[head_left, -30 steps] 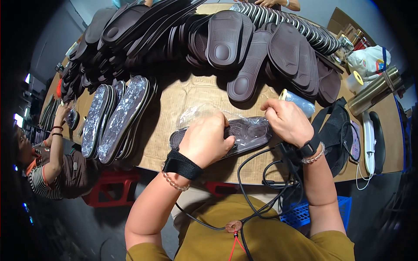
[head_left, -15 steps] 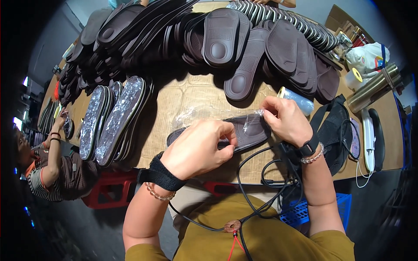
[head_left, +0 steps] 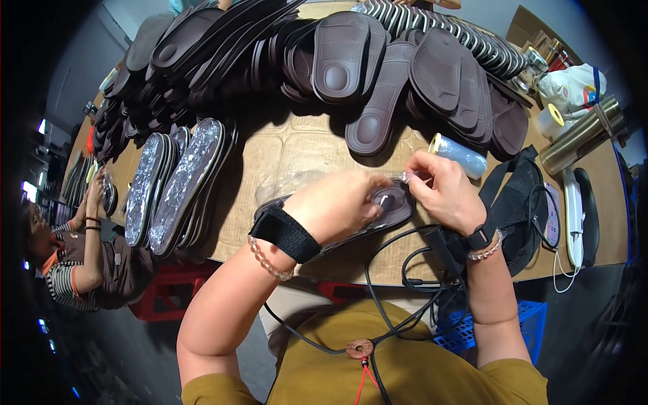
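A dark brown insole [head_left: 399, 205] lies on the cardboard in front of me, with clear plastic film [head_left: 287, 182] spread around and over it. My left hand [head_left: 344, 206] is closed above the insole's middle; its curled fingertips pinch at the film, and the hand covers much of the insole. At the insole's right end my right hand [head_left: 440, 185] pinches a gathered edge of the film between thumb and forefinger. Just behind that hand rests a roll of clear film [head_left: 460, 156].
Heaps of brown insoles [head_left: 341, 57] line the table's far side. Film-wrapped insoles [head_left: 189, 182] are stacked at left. On the right are a black bag [head_left: 516, 209], a steel flask [head_left: 584, 135] and black cables [head_left: 432, 270]. Another person [head_left: 88, 250] works at far left.
My left hand has slid right along the insole, closer to my right hand. The right hand keeps its pinch nearly in place. The person at left has raised their hands slightly.
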Available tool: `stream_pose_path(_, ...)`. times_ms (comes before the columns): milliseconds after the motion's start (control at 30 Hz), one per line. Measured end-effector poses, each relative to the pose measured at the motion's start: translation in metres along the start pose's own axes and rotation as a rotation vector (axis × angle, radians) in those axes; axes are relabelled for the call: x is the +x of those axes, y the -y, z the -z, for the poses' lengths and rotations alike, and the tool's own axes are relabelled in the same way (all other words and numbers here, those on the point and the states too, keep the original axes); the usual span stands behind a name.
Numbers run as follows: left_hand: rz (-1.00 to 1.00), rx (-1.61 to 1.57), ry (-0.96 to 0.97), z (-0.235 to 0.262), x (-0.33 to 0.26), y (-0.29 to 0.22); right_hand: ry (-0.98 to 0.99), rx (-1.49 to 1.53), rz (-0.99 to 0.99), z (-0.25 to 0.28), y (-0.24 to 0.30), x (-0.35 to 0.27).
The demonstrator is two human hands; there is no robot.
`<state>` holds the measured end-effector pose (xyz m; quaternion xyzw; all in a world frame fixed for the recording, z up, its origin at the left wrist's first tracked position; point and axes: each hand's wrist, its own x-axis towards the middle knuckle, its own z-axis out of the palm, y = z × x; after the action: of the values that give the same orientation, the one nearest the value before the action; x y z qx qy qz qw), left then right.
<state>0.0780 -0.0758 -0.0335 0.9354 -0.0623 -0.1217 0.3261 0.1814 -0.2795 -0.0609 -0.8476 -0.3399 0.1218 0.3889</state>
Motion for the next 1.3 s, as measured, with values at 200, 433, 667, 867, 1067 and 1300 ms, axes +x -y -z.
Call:
stream_pose_path(200, -0.101, 0.012, -0.119, -0.001, -0.001, -0.003, 0.004, 0.028, 0.053, -0.004, -0.009, -0.004)
stream_pose_path(433, -0.101, -0.028, -0.088, 0.000, -0.004, -0.006, -0.141, 0.078, 0.213, -0.004, -0.003, -0.002)
stream_pose_path(667, -0.102, -0.017, -0.049, 0.002, -0.004, -0.007, -0.012, -0.114, 0.478, 0.008, 0.026, -0.017)
stream_pose_path(867, -0.122, 0.009, -0.041, 0.001, -0.004, -0.004, 0.031, -0.362, 0.458, 0.008, 0.022, -0.012)
stream_pose_path(1067, -0.080, -0.036, 0.038, 0.013, -0.006, -0.004, -0.085, -0.326, 0.447, 0.011, 0.013, -0.009)
stream_pose_path(1300, 0.089, 0.013, 0.156, 0.038, -0.016, 0.001, -0.179, -0.325, 0.410, 0.013, 0.009, -0.007)
